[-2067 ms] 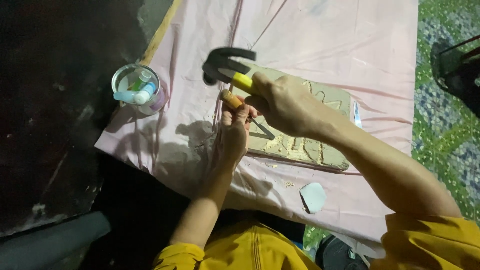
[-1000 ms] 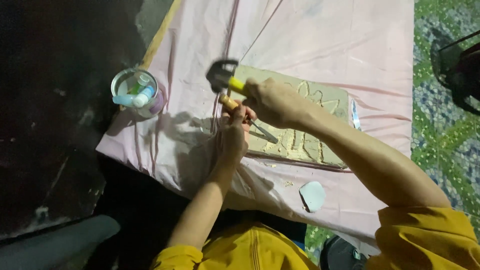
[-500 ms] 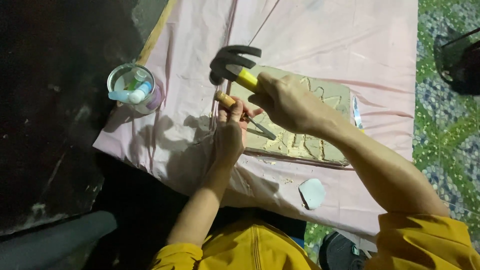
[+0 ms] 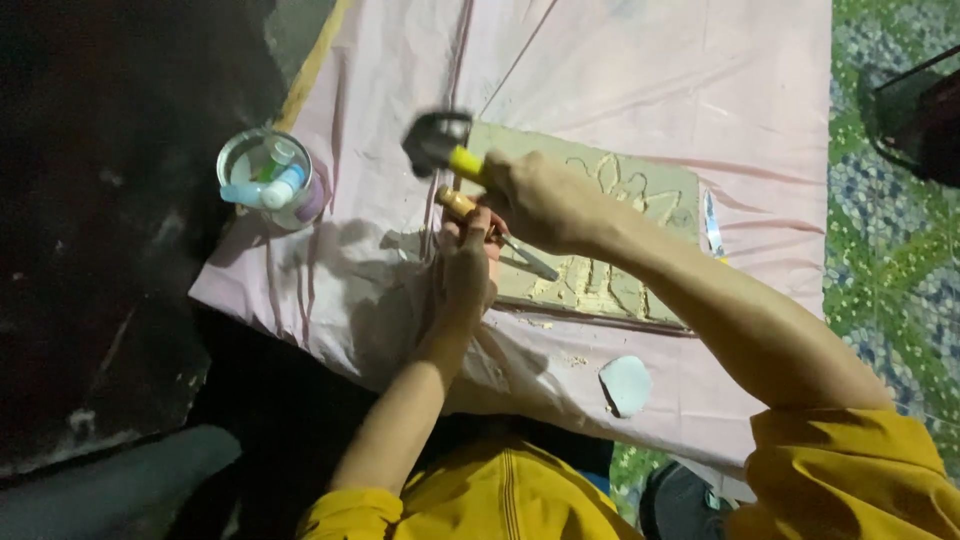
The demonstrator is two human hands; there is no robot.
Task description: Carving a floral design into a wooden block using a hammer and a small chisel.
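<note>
The right hand (image 4: pixel 540 200), its grip wrapped tightly around a yellow-handled hammer (image 4: pixel 440 145), is bringing the blurred hammer head down closer to the chisel (image 4: pixel 495 230) than half a second ago, when it was raised higher. The left hand (image 4: pixel 465 270) is pinching the chisel's wooden handle, tip resting on the carved wooden board (image 4: pixel 640 215) lying on the pink cloth (image 4: pixel 640 80) over the desk (a cup of small tubes (image 4: pixel 268 180) is standing well apart). Another strike seems to be landing.

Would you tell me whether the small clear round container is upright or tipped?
Upright: the small clear round container shows its open mouth, small tubes inside.
</note>
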